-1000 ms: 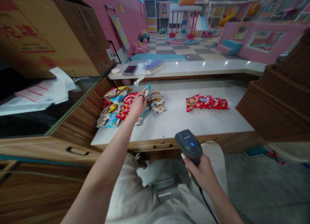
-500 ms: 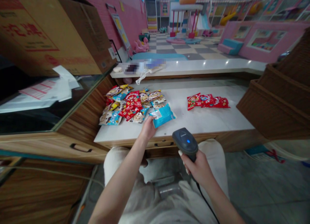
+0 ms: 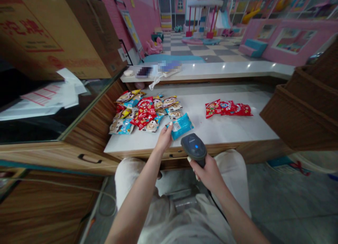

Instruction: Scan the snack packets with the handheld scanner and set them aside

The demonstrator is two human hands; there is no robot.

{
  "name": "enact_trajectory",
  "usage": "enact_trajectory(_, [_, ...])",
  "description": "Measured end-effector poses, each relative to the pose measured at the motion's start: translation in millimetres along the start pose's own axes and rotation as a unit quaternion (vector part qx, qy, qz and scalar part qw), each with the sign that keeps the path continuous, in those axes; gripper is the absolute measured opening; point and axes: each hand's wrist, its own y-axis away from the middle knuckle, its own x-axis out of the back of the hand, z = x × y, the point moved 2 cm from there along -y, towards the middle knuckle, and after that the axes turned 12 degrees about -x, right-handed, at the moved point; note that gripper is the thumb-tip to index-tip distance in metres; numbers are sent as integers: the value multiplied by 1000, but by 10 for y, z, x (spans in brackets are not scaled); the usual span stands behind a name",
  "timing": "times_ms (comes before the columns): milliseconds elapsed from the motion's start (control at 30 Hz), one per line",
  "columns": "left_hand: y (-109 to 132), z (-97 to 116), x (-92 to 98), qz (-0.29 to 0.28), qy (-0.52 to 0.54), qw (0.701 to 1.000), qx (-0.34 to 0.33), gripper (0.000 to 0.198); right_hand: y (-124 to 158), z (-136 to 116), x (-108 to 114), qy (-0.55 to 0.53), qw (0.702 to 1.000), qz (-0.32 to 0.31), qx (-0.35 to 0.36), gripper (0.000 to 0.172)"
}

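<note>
Left hand (image 3: 165, 138) and right hand (image 3: 207, 173) are being held apart, only slightly. A blue snack packet (image 3: 182, 126) is being pinched by the left hand near the front edge of the white counter (image 3: 219, 131). A corded barcode scanner (image 3: 194, 147) is being gripped by the right hand, its head held just above that edge. Heaped snack packets (image 3: 139, 114) are lying just left of the blue packet, with a stretch of countertop being left between them and the red packets (image 3: 227, 108) on the right.

We looked across a checkered floor (image 3: 203, 52) to a pink slide (image 3: 224, 20). A pink brick wall (image 3: 124, 12) ran along the left, while a pink playhouse (image 3: 269, 50) with a wide window (image 3: 294, 39) and a blue bench (image 3: 253, 47) stood right.
</note>
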Motion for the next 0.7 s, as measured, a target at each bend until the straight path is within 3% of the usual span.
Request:
enact_trajectory(300, [-16, 4, -44, 62, 3, 998, 17, 41, 20, -5, 2, -4, 1000, -3, 1, 30])
enact_trajectory(567, [-6, 22, -27, 33, 6, 999, 21, 46, 36, 12, 20, -8, 1000, -1, -5, 28])
enact_trajectory(700, [4, 45, -64, 4, -42, 999, -24, 47, 91, 92, 98, -14, 1000, 5, -9, 29])
